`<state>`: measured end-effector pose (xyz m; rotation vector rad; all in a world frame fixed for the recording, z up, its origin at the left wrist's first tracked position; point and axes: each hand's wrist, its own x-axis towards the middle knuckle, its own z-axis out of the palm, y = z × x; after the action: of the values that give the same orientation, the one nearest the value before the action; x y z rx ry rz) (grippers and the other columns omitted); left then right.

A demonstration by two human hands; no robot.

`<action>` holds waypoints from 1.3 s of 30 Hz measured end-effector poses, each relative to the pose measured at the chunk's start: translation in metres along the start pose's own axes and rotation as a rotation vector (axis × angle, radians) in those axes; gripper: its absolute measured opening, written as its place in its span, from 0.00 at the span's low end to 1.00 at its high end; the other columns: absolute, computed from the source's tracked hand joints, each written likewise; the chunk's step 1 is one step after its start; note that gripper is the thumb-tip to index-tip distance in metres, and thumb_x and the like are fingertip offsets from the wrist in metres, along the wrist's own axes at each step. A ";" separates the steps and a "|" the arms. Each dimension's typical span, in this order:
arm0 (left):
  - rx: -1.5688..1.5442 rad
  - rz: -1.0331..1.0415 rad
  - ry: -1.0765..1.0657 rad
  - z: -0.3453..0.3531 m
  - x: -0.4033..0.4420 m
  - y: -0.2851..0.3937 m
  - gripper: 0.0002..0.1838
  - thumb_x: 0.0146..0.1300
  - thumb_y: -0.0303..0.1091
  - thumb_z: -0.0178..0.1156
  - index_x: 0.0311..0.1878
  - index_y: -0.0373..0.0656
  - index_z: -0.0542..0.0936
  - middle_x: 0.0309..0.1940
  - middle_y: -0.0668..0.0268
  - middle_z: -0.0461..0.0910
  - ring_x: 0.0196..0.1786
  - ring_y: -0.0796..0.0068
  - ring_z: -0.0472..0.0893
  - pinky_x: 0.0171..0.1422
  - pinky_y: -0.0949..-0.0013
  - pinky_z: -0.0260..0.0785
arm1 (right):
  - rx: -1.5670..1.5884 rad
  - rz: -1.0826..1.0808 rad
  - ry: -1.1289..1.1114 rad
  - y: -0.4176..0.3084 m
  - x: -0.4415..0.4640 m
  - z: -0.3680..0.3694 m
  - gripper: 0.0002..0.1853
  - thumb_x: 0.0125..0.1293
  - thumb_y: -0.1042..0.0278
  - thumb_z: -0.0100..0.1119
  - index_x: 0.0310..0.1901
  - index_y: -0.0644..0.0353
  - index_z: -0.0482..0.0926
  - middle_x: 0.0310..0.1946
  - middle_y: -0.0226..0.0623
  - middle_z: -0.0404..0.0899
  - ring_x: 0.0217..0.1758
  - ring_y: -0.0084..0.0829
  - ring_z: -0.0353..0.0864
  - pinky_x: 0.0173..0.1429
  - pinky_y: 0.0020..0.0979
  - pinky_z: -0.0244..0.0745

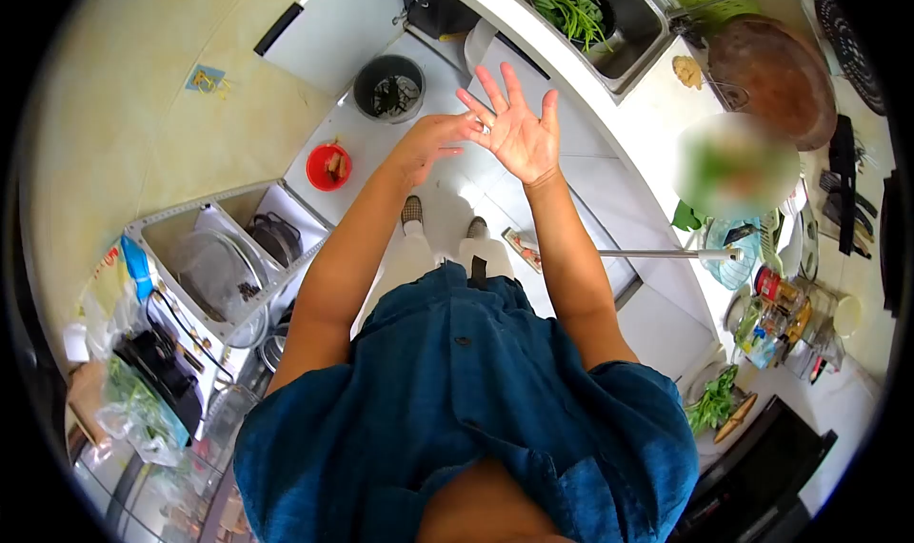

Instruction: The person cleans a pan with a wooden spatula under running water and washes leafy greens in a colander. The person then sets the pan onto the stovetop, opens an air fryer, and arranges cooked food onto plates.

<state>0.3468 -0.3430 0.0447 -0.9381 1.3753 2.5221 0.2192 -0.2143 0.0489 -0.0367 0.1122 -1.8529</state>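
My right hand (522,134) is raised over the floor, palm showing and fingers spread, with nothing in it. Beside it, my left hand (430,145) has its fingers stretched out, their tips overlapping the right hand's fingers in view; whether they touch, I cannot tell. Beyond the hands on the floor stands a dark bucket (388,88) with liquid in it. A red bowl (328,167) with some pale pieces inside is left of my left hand. Behind my right forearm runs a metal pole (657,254).
Along the right curves a white counter (657,153), with a sink (633,43) holding a pan of green leafy vegetables (574,12). A round brown board (771,81) and several jars (781,305) stand there. At left is a rack (214,262) of cookware. A cabinet door (333,34) hangs open ahead.
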 end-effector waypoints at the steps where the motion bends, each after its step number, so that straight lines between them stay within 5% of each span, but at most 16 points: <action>1: 0.034 -0.029 -0.033 -0.006 -0.001 0.010 0.23 0.63 0.51 0.59 0.48 0.40 0.80 0.49 0.65 0.79 0.57 0.74 0.73 0.62 0.62 0.63 | -0.002 0.005 -0.022 0.002 0.006 0.003 0.41 0.62 0.25 0.38 0.73 0.37 0.53 0.76 0.34 0.46 0.76 0.53 0.47 0.69 0.63 0.54; 11: 0.395 0.060 -0.083 -0.039 0.016 0.058 0.12 0.59 0.36 0.63 0.39 0.36 0.82 0.38 0.66 0.81 0.46 0.76 0.78 0.56 0.71 0.66 | -0.484 -0.007 0.073 0.020 0.057 0.039 0.47 0.60 0.20 0.31 0.75 0.39 0.41 0.76 0.36 0.44 0.74 0.42 0.54 0.70 0.49 0.60; 14: 0.359 0.081 -0.053 -0.035 0.029 0.069 0.12 0.61 0.36 0.62 0.41 0.36 0.81 0.41 0.65 0.81 0.48 0.75 0.77 0.58 0.68 0.66 | -0.619 0.005 0.106 0.002 0.067 0.043 0.48 0.61 0.20 0.31 0.75 0.42 0.42 0.75 0.38 0.46 0.74 0.41 0.55 0.70 0.48 0.61; 17: 0.006 0.075 -0.053 -0.041 0.062 0.084 0.14 0.63 0.37 0.61 0.46 0.37 0.78 0.46 0.64 0.80 0.52 0.72 0.78 0.60 0.67 0.67 | -0.800 -0.020 0.218 -0.037 0.072 0.043 0.47 0.63 0.23 0.33 0.75 0.46 0.45 0.74 0.42 0.48 0.72 0.41 0.57 0.68 0.47 0.64; 20: -0.227 0.107 -0.055 -0.046 0.095 0.111 0.14 0.65 0.38 0.59 0.49 0.39 0.76 0.51 0.61 0.79 0.55 0.68 0.77 0.62 0.64 0.67 | -1.035 -0.203 0.503 -0.094 0.072 0.039 0.35 0.71 0.38 0.41 0.69 0.56 0.61 0.65 0.44 0.67 0.65 0.41 0.69 0.61 0.41 0.72; 22: -0.288 0.078 -0.030 -0.045 0.117 0.135 0.14 0.65 0.37 0.59 0.49 0.39 0.76 0.52 0.60 0.79 0.56 0.65 0.77 0.63 0.64 0.67 | -1.339 -0.415 0.779 -0.146 0.076 0.029 0.26 0.71 0.51 0.51 0.62 0.61 0.71 0.59 0.42 0.73 0.62 0.36 0.72 0.66 0.38 0.66; 24: -0.361 0.078 -0.012 -0.043 0.141 0.159 0.14 0.65 0.37 0.58 0.48 0.39 0.75 0.54 0.59 0.78 0.57 0.63 0.77 0.62 0.62 0.68 | -1.863 -0.909 0.890 -0.203 0.084 0.028 0.24 0.70 0.56 0.55 0.61 0.63 0.72 0.57 0.42 0.74 0.59 0.33 0.73 0.63 0.28 0.65; 25: -0.380 0.092 -0.012 -0.040 0.156 0.170 0.14 0.66 0.38 0.57 0.48 0.39 0.75 0.54 0.58 0.78 0.57 0.62 0.77 0.62 0.62 0.69 | -1.931 -0.991 1.001 -0.221 0.088 0.053 0.24 0.70 0.59 0.53 0.61 0.65 0.71 0.55 0.44 0.75 0.59 0.34 0.73 0.62 0.29 0.65; 27: -0.426 0.102 -0.009 -0.033 0.183 0.186 0.14 0.66 0.38 0.55 0.48 0.38 0.75 0.54 0.57 0.78 0.56 0.61 0.77 0.61 0.62 0.70 | -2.181 -1.213 0.989 -0.261 0.102 0.082 0.27 0.69 0.65 0.51 0.66 0.68 0.62 0.63 0.55 0.64 0.65 0.48 0.64 0.68 0.39 0.58; 29: -0.456 0.105 0.038 -0.016 0.207 0.207 0.15 0.67 0.39 0.52 0.49 0.37 0.76 0.54 0.56 0.78 0.56 0.59 0.77 0.60 0.62 0.71 | -2.289 -1.171 0.979 -0.295 0.117 0.100 0.31 0.70 0.63 0.51 0.69 0.68 0.55 0.66 0.56 0.58 0.70 0.51 0.57 0.72 0.42 0.52; 35: -0.528 0.108 0.066 0.011 0.281 0.250 0.20 0.68 0.45 0.52 0.52 0.37 0.76 0.56 0.55 0.76 0.58 0.58 0.76 0.64 0.60 0.67 | -2.397 -1.173 0.809 -0.328 0.161 0.112 0.36 0.66 0.69 0.54 0.70 0.71 0.49 0.69 0.62 0.54 0.72 0.57 0.53 0.74 0.45 0.48; 39: -0.506 0.082 0.081 0.024 0.321 0.266 0.23 0.68 0.47 0.52 0.57 0.38 0.73 0.59 0.55 0.73 0.61 0.57 0.74 0.64 0.59 0.66 | -2.378 -0.943 0.558 -0.315 0.198 0.110 0.38 0.63 0.71 0.56 0.71 0.70 0.49 0.71 0.59 0.50 0.75 0.55 0.50 0.76 0.45 0.45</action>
<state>-0.0224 -0.5365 0.0628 -1.0851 0.8088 2.9931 -0.1285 -0.3235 0.1823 -1.3271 2.8884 -1.3055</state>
